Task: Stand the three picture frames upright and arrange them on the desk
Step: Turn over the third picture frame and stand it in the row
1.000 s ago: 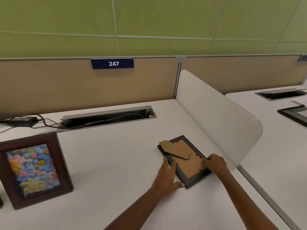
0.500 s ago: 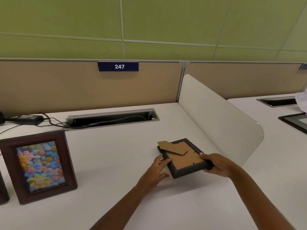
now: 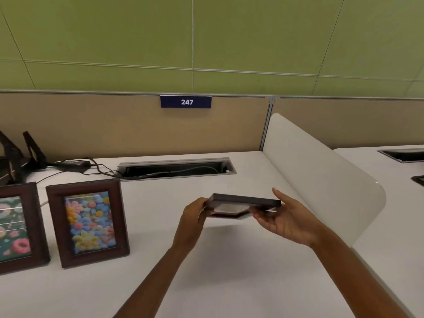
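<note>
A dark picture frame (image 3: 245, 201) hangs roughly level in the air above the white desk (image 3: 206, 271), seen edge-on with its underside faintly showing. My left hand (image 3: 195, 214) grips its left end and my right hand (image 3: 284, 219) holds its right end from below. Two brown frames stand upright on the desk's left: one with bright felt flowers (image 3: 88, 222), and one with a green flower picture (image 3: 16, 228), cut off by the image edge.
A white curved divider (image 3: 321, 180) borders the desk on the right. A cable slot (image 3: 176, 167) with wires lies at the back; a power adapter (image 3: 73, 162) and black stands (image 3: 20, 154) sit at back left. The neighbouring desk (image 3: 394, 191) holds a dark frame (image 3: 418, 180).
Both hands lifted the dark frame off the desk and raised it to about level. The camera swung left, bringing the second standing frame into view.
</note>
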